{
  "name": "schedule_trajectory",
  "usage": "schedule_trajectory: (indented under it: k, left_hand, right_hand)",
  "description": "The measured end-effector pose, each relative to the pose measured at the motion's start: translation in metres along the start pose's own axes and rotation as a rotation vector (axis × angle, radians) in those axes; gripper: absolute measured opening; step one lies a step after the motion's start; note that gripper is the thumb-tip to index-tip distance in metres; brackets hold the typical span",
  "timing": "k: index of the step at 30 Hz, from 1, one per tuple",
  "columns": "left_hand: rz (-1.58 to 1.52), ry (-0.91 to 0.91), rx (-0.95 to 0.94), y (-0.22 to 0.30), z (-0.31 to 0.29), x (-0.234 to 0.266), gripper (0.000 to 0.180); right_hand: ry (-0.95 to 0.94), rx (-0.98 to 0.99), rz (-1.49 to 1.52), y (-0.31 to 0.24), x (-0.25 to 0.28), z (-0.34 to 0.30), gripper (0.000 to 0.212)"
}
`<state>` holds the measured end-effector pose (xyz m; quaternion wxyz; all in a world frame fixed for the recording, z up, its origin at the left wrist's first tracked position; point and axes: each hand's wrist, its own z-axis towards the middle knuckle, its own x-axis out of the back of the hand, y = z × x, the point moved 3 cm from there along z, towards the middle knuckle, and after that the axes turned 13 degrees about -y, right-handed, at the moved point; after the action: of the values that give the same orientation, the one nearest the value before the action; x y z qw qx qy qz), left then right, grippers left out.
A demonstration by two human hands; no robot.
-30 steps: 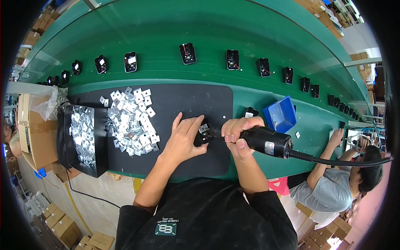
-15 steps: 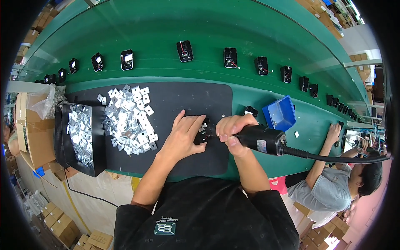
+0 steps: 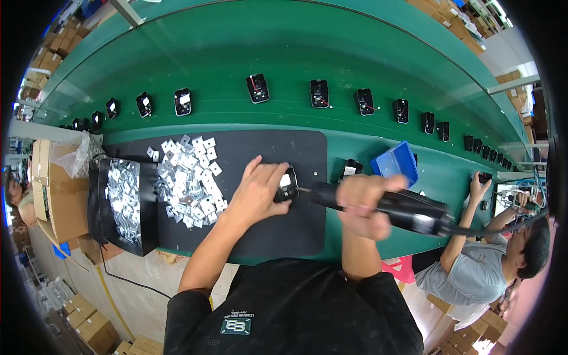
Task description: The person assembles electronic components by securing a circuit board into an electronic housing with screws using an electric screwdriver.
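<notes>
On the dark mat, my left hand (image 3: 258,190) grips a small black plastic housing (image 3: 288,188) with a whitish patch inside, its fingers and thumb around the near-left side. My right hand (image 3: 370,204), smeared by motion, is closed around a black corded electric screwdriver (image 3: 414,212). The tool lies sideways, its thin bit pointing left at the housing, with the tip close to the housing's right edge. Whether they touch I cannot tell. To the left of my left hand is a heap of square metal plates (image 3: 192,177) with holes.
A black bin (image 3: 148,207) of metal plates stands left, beside a cardboard box (image 3: 65,195). Right of the mat are another black housing (image 3: 351,168) and a blue tray (image 3: 397,165). Similar housings (image 3: 258,89) line the green belt. A co-worker (image 3: 473,266) sits at right.
The screwdriver and my right hand have moved right, away from the housing's inside, which now shows. My left hand still holds the housing. The co-worker's hand now has a dark piece.
</notes>
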<state>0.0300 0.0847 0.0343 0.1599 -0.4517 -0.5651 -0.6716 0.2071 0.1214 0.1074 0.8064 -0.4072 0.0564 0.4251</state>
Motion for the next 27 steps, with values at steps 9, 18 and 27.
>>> schedule_trajectory:
  k: [9,18,27]
  left_hand:
    - [0.435,0.173,0.022,-0.047,0.11,0.032,0.085]
    - [0.293,0.215,0.209,-0.124,0.105,0.067,0.085]
    - [0.231,0.116,0.032,-0.035,0.047,0.047,0.081]
  right_hand:
    - [0.264,0.031,-0.76,-0.089,0.052,-0.004,0.087]
    - [0.527,0.124,-0.791,-0.121,0.11,-0.034,0.072]
    - [0.63,0.015,-0.874,-0.086,0.151,-0.049,0.058]
